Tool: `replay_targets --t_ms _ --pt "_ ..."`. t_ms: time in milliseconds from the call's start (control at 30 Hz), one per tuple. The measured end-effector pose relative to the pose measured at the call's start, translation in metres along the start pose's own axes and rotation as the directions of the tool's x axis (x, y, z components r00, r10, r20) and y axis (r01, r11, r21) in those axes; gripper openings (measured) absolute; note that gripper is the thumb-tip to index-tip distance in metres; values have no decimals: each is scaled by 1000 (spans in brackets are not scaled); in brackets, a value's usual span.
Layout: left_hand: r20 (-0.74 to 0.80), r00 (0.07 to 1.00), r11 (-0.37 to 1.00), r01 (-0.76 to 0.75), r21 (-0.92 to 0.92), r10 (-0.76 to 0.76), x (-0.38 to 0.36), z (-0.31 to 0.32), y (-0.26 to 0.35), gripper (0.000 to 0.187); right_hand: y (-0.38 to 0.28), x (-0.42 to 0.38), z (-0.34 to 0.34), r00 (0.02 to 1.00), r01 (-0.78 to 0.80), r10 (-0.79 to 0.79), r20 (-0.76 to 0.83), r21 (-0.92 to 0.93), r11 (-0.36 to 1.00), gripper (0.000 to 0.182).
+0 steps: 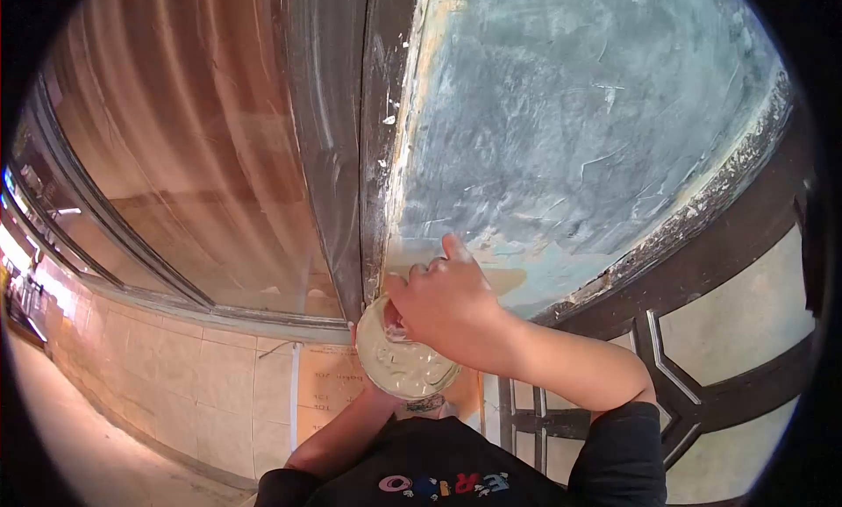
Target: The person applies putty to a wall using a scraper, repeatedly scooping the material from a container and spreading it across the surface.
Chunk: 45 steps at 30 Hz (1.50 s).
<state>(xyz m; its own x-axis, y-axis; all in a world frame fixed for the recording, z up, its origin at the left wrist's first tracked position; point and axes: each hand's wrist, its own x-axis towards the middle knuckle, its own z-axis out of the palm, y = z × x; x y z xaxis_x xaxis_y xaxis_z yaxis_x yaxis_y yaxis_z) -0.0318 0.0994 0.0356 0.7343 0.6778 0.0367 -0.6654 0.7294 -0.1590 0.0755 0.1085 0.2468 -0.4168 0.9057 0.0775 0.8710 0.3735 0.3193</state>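
Seemingly at a scooping step, the right hand reaches over pale paste in a tub beside a patchy wall; its curled grip's contents are unclear. The left hand clasps the tub, which likely needs steadying.

The right hand has curled fingers, one digit raised — elbow bent outward; the left hand is mostly hidden, forearm angled upward.
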Motion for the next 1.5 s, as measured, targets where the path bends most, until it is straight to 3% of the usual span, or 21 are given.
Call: replay_targets --t_ms 100,167,267,333,467,600,767,900,967,1033,1100,1133,1167,1200,1233,1300,1333,1367,1400,1467,1500 --pt "-6 1000 1000 3 13 -3 -1 -2 1 93 7 -5 -25 1000 14 -14 6 -9 1000 28" --pt "-17 1000 1000 -6 16 6 0 -3 -1 93 12 -9 -41 994 -28 33 -102 49 998 26" --pt "-27 1000 1000 -12 27 12 5 4 3 92 -3 -13 9 996 77 -77 -42 -15 997 24" --pt "-71 997 986 -23 162 35 4 11 3 90 3 -13 1 996 56 -57 -64 -16 998 23" --pt "-83 995 974 -34 222 54 -4 -1 10 87 16 -17 -46 987 -52 59 -149 45 998 22" --pt "-87 994 950 -42 310 72 -7 -6 8 84 21 -25 -23 977 31 -15 -212 73 997 23" --pt "-92 990 911 -60 408 107 -6 -20 16 79 31 -50 -2 959 -87 153 -238 265 960 21" --pt "-88 987 870 -75 488 135 -23 -39 18 75 34 -84 60 948 -157 224 -225 280 947 20" --pt "-80 984 846 -95 524 160 -23 -42 27 74 41 -107 92 903 -351 425 -61 464 813 22" --pt "-77 978 820 -120 560 196 -40 -53 29 72 38 -134 151 749 -526 613 251 787 322 22" --pt "-70 975 837 -144 528 212 -50 -42 26 65 21 -168 256 701 -321 675 230 947 11 17" --pt "-62 975 857 -157 491 214 -53 -37 24 59 7 -179 275 708 -312 668 229 950 5 17" --pt "-63 973 851 -163 500 223 -55 -36 24 59 -6 -189 289 598 -302 640 483 875 -378 17" --pt "-89 972 867 -152 476 219 -56 -38 22 59 -17 -197 301 495 -237 505 707 669 -704 17" --pt "-113 970 882 -142 449 214 -57 -41 20 58 -26 -204 314 502 -236 499 706 667 -707 17" --pt "-160 967 912 -124 390 200 -60 -50 15 59 -36 -207 323 550 -149 294 782 438 -886 18" --pt "-184 964 926 -115 359 191 -62 -55 13 59 -37 -201 321 554 -152 288 781 435 -888 18" --pt "-178 971 972 -122 199 158 -65 -61 10 64 -40 -195 321 564 -163 303 768 464 -871 18" --pt "-182 969 971 -127 202 165 -66 -56 4 64 -41 -184 313 573 -176 317 755 492 -853 19" --pt "-176 957 941 -171 292 229 -69 -43 -10 69 -39 -162 304 582 -174 365 727 550 -817 20" --pt "-230 922 811 -132 570 312 -72 -49 -15 76 -38 -153 302 587 -169 417 694 609 -775 21"
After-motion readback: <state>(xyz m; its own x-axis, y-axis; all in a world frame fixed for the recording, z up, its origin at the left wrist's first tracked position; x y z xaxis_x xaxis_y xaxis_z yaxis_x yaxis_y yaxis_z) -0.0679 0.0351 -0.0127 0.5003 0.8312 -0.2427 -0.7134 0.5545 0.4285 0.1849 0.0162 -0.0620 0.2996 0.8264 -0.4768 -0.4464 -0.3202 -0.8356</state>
